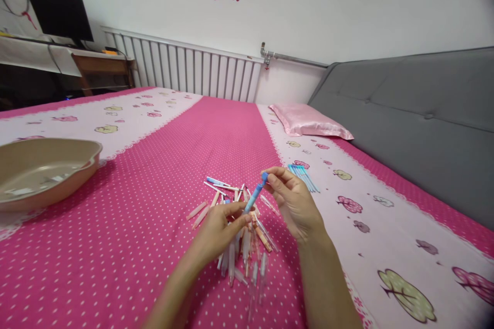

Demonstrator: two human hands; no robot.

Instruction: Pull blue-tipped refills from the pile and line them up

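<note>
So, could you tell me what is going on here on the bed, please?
A person is holding a blue pen with both hands above a pink dotted bedspread. The left hand grips its lower end and the right hand pinches its top. Under the hands lies a loose pile of pens and pen parts. A small bunch of blue pieces lies to the right, and a beige basin sits on the left.

A pink dotted bed (154, 205) bears pen parts (247, 247) (heaped), a basin (46, 169), a pillow (309, 121).
</note>
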